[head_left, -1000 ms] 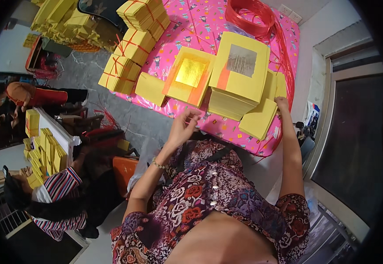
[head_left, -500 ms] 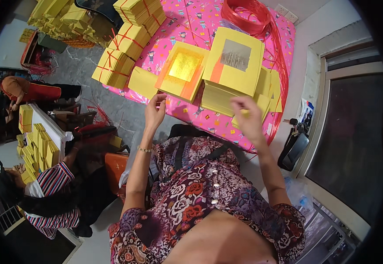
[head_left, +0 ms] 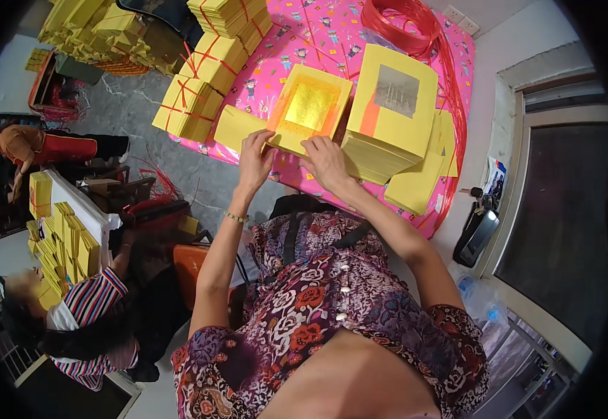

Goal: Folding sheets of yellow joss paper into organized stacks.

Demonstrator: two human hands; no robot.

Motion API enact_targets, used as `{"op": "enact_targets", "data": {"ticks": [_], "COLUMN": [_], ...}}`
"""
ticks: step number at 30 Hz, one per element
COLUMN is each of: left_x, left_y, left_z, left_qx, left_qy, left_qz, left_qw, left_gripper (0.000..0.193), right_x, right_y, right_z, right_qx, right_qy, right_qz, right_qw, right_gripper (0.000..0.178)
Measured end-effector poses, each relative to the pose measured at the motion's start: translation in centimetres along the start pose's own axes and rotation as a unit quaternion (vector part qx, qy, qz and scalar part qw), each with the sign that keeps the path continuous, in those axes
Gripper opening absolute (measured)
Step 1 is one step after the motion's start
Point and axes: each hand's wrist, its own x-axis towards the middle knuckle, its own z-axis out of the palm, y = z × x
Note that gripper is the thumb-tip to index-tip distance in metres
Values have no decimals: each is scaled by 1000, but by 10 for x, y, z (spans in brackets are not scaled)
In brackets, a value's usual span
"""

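A low stack of yellow paper sheets (head_left: 290, 143) with a gold foil square and orange patches on top lies on the pink patterned tabletop (head_left: 304, 183). My left hand (head_left: 254, 164) has its fingers curled at the near left corner of this stack. On the same near edge, further right, my right hand (head_left: 325, 162) grips with bent fingers; its thumb is partly hidden. Just right stands a taller stack of yellow paper (head_left: 402, 126) with a silver square and an orange strip on its top sheet. A loose yellow sheet (head_left: 234, 128) lies left of the gold-topped stack.
Yellow paper bundles tied with red string (head_left: 189, 105) line the table's left side. A coil of red plastic strips (head_left: 405, 31) trails down the right edge. More yellow sheets (head_left: 416, 185) lie beside the tall stack. Two people work at the left, one in a striped top (head_left: 94, 297).
My right hand has moved left from beside the tall stack to the near edge of the gold-topped stack. My left hand stays at its corner. The view has shifted slightly.
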Motion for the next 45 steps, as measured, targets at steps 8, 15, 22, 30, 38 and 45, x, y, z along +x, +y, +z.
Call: {"op": "enact_targets", "data": {"ticks": [8, 15, 22, 30, 38, 45], "left_x": [22, 32, 33, 32, 24, 24], "left_y": [-9, -7, -10, -11, -3, -4], "left_z": [-6, -3, -1, 5, 21, 24], "left_qx": [-16, -107, -160, -189, -186, -185], "left_qy": [-101, -157, -168, -175, -143, -148], "left_qz": [46, 30, 29, 3, -16, -17], "left_qw": [994, 981, 972, 966, 972, 971], "left_gripper": [46, 43, 37, 32, 30, 31], "right_x": [-1, -6, -9, -11, -21, -23], "right_y": [12, 20, 22, 27, 41, 45], "right_z": [-10, -29, -28, -28, -30, -27], "right_qx": [23, 123, 187, 197, 204, 207], "right_qy": [-14, -15, 15, 15, 12, 14], "right_qz": [7, 138, 220, 242, 249, 258], "right_qw": [1000, 983, 957, 950, 947, 944], "right_gripper": [18, 14, 12, 13, 11, 11]}}
